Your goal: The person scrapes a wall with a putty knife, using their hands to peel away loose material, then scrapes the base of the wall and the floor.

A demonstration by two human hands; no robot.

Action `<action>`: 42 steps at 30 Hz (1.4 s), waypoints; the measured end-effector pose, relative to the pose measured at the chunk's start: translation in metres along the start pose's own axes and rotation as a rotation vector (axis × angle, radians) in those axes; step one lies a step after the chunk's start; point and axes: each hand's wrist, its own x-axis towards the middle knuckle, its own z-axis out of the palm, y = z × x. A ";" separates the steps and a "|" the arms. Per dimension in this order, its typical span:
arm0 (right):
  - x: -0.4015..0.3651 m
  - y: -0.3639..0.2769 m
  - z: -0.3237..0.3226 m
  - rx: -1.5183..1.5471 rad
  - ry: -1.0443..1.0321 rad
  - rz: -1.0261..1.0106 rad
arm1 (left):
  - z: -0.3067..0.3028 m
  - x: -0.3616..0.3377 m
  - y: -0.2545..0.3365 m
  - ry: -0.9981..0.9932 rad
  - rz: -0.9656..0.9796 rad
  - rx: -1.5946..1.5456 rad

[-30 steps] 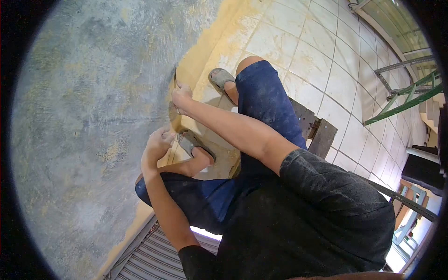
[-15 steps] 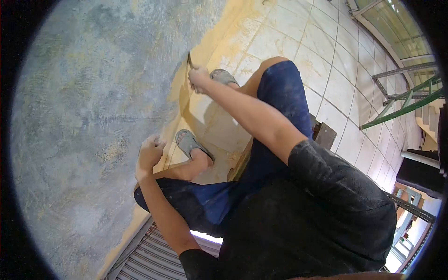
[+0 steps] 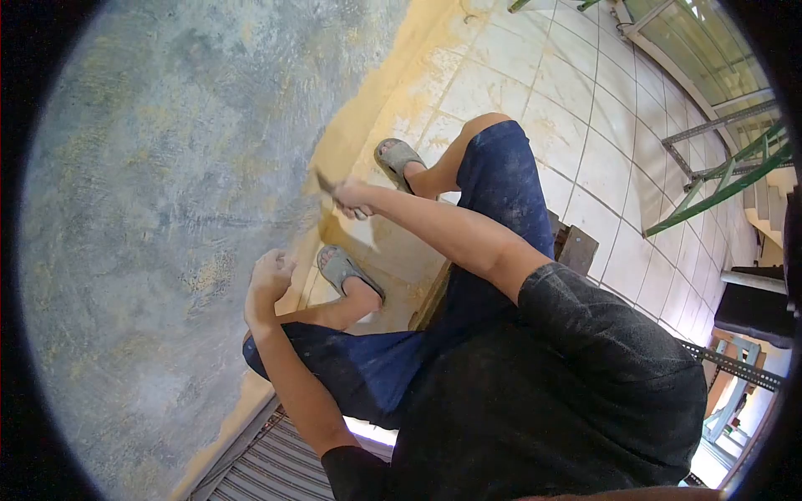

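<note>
Dark, narrow blade [image 3: 325, 182], blurred | long axis slants up-left, tip toward mottled gray wall [image 3: 159, 184] | right hand [image 3: 353, 199] clenched around it; left hand [image 3: 271, 275] curled, contents unclear

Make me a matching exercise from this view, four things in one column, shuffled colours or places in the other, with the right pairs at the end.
Things:
1. Bladed tool
2. Shorts
3. Sandals
4. Shirt

Colours or places:
A. Grey
B. Black
C. Held in the right hand
D. Dark blue

Right pairs: 1-C, 2-D, 3-A, 4-B.
</note>
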 end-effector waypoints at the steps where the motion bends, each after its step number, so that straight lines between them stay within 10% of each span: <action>1: -0.003 0.007 0.004 -0.016 -0.163 0.048 | 0.001 0.002 -0.001 0.051 0.064 0.036; 5: -0.015 -0.014 0.001 -0.429 -0.442 -0.046 | -0.018 -0.014 0.049 -0.056 -0.036 -0.089; 13: -0.128 -0.121 -0.014 -1.076 -0.243 -0.228 | -0.011 -0.014 0.050 0.136 0.135 -0.039; 27: -0.136 -0.081 0.005 -0.921 0.017 -0.639 | 0.021 0.054 0.090 0.223 -0.043 -0.037; 32: -0.151 -0.093 -0.004 -0.894 0.249 -0.681 | 0.019 0.083 0.142 0.190 -0.202 -1.090; 42: -0.144 -0.097 -0.026 -0.849 0.397 -0.691 | -0.009 0.110 0.206 0.439 -0.380 -1.181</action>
